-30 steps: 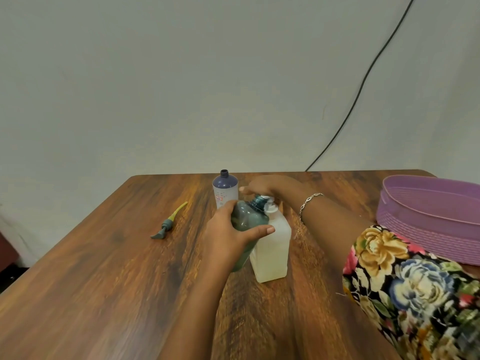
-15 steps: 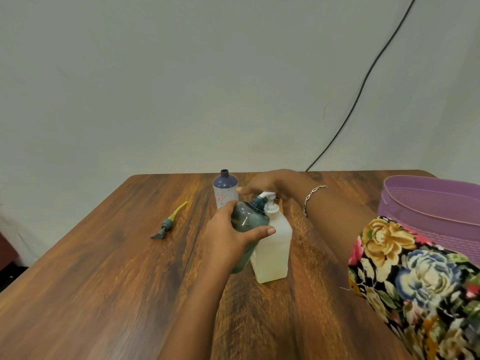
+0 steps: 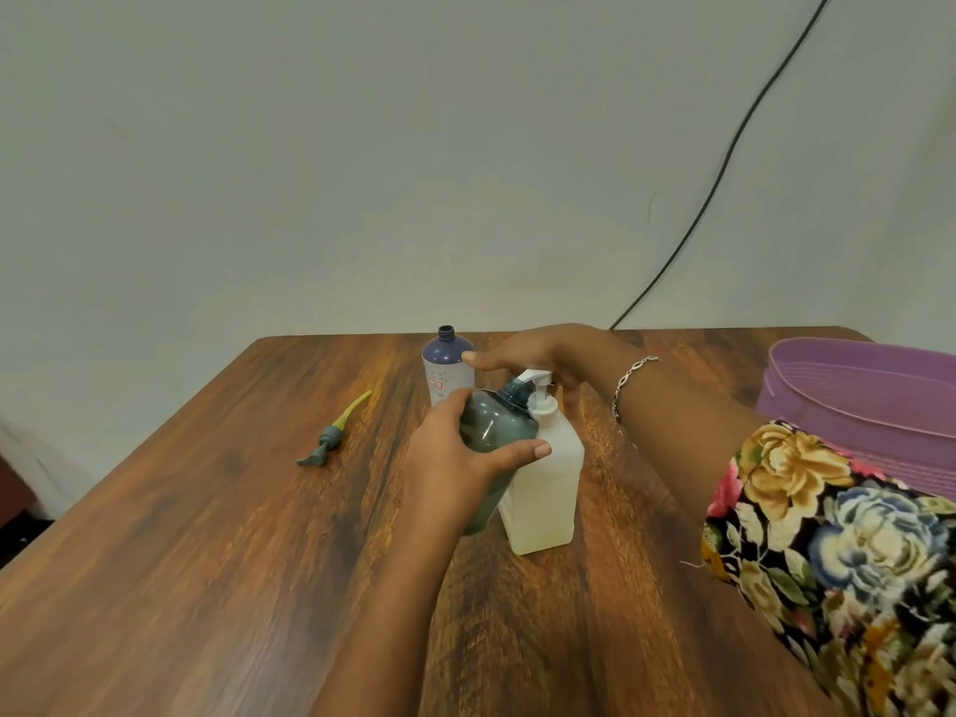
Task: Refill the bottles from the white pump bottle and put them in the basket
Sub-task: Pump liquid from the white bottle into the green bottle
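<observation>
Right hand (image 3: 538, 354) lifted off white pump bottle (image 3: 543, 489) since 1 s ago, fingers apart, left hand (image 3: 455, 458) fingers clamped on teal bottle (image 3: 491, 432).

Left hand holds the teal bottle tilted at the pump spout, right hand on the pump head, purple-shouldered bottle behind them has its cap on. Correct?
Not quite. The head view shows the purple-shouldered bottle uncapped, its neck open. The rest stands: left hand holds the teal bottle tilted at the spout, right hand on the pump head.

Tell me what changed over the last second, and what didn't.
The right hand rose off the white pump bottle's pump head, which came back up. The left hand kept its grip on the tilted green bottle at the spout. The purple-capped bottle, loose pump and basket stayed put.
</observation>
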